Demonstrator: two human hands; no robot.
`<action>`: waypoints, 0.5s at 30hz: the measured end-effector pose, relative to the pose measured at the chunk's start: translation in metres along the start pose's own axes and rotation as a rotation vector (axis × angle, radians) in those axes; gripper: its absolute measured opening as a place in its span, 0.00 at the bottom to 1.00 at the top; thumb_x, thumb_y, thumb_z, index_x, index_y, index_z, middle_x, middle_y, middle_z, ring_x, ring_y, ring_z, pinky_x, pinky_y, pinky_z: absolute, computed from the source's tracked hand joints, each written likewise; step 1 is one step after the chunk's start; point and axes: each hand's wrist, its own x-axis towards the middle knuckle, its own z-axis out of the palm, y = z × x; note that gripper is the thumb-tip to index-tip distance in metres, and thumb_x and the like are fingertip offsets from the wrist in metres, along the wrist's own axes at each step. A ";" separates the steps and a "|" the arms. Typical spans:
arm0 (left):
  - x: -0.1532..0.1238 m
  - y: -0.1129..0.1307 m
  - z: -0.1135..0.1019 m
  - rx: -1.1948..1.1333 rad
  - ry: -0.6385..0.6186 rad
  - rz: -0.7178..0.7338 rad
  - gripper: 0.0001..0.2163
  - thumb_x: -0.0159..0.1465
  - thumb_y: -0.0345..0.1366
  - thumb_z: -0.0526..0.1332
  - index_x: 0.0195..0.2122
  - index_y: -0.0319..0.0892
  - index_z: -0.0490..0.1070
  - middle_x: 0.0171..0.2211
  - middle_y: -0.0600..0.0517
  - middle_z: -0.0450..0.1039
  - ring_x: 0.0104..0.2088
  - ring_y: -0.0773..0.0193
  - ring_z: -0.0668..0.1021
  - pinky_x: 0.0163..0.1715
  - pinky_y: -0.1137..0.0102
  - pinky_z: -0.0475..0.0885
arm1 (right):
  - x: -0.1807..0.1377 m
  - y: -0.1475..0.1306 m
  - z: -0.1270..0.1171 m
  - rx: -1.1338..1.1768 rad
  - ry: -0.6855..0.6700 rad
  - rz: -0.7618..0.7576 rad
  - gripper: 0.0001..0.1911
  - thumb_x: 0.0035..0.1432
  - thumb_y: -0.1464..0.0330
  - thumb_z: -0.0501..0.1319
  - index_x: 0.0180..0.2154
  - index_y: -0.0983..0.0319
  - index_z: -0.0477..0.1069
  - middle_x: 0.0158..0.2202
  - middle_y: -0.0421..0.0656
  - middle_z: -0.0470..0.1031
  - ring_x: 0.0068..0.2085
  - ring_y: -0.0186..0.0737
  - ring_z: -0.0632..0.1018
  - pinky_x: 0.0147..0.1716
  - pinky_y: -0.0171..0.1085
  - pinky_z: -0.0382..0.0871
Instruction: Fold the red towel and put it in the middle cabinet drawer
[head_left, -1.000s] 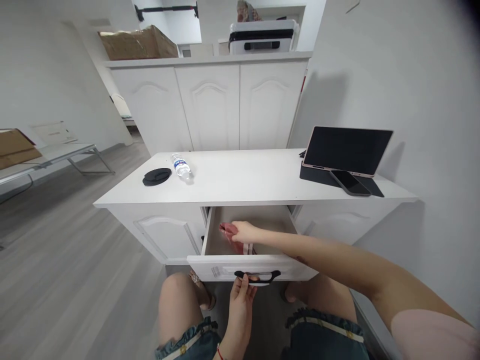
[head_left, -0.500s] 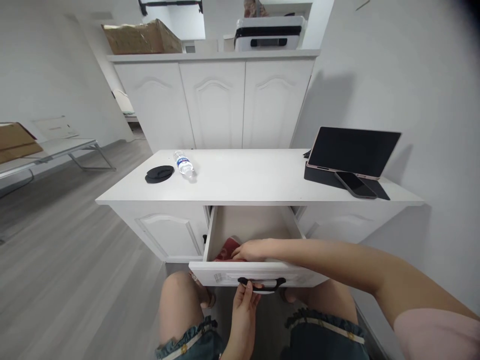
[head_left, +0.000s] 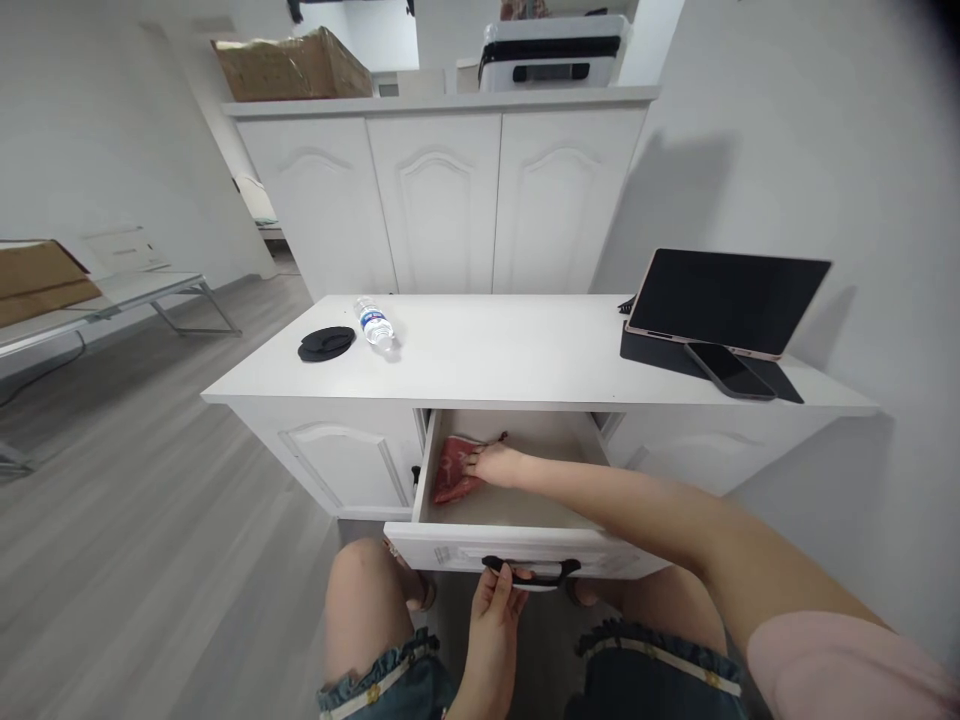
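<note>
An open white drawer [head_left: 450, 547] juts from the low cabinet [head_left: 495, 355]. A red cloth [head_left: 451, 470] lies in its left part. My right hand [head_left: 493, 464] reaches into the drawer and rests on the cloth's right edge, fingers closed on it. Below, my left hand [head_left: 499, 603] curls its fingers round the drawer's black handle [head_left: 531, 572].
On the cabinet top lie a water bottle [head_left: 375, 324], a black round pad [head_left: 325, 343], a propped tablet [head_left: 726, 299] and a phone [head_left: 729, 369]. A tall white cupboard [head_left: 442, 195] stands behind, a folding table [head_left: 112, 295] at left. My knees sit under the drawer.
My right hand has moved the red cloth from the drawer's front toward the back left. The left hand stays on the handle. The view has shifted slightly.
</note>
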 end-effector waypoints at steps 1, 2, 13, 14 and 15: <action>0.000 0.000 0.000 0.003 0.003 -0.002 0.12 0.47 0.43 0.72 0.27 0.42 0.74 0.28 0.51 0.76 0.34 0.64 0.76 0.37 0.70 0.67 | 0.002 -0.004 0.002 -0.008 -0.022 0.006 0.22 0.53 0.74 0.58 0.52 0.62 0.68 0.56 0.54 0.68 0.49 0.54 0.74 0.44 0.46 0.69; 0.000 0.000 0.000 0.004 0.006 -0.002 0.13 0.47 0.43 0.72 0.27 0.42 0.74 0.28 0.51 0.76 0.34 0.64 0.76 0.37 0.70 0.67 | 0.004 -0.010 0.006 -0.010 -0.048 0.013 0.26 0.50 0.73 0.62 0.53 0.62 0.66 0.57 0.57 0.66 0.46 0.55 0.75 0.42 0.47 0.70; 0.001 0.000 -0.001 0.023 0.009 0.002 0.14 0.46 0.44 0.72 0.25 0.41 0.74 0.28 0.49 0.76 0.33 0.63 0.75 0.37 0.70 0.67 | 0.017 0.006 0.016 0.045 -0.036 0.018 0.29 0.56 0.76 0.53 0.59 0.52 0.59 0.65 0.49 0.53 0.59 0.52 0.65 0.49 0.48 0.67; 0.000 0.001 -0.001 0.023 0.014 0.002 0.14 0.46 0.44 0.72 0.25 0.41 0.74 0.27 0.50 0.76 0.32 0.63 0.75 0.37 0.70 0.67 | 0.020 0.011 0.014 0.076 -0.045 0.037 0.30 0.55 0.77 0.54 0.59 0.52 0.59 0.66 0.46 0.53 0.60 0.51 0.64 0.51 0.48 0.66; 0.000 0.001 -0.001 0.021 0.015 0.005 0.14 0.45 0.44 0.72 0.25 0.41 0.74 0.27 0.50 0.76 0.33 0.63 0.75 0.37 0.70 0.67 | 0.023 0.016 0.012 0.112 -0.054 0.065 0.31 0.54 0.77 0.55 0.59 0.52 0.59 0.66 0.44 0.53 0.61 0.50 0.63 0.52 0.48 0.64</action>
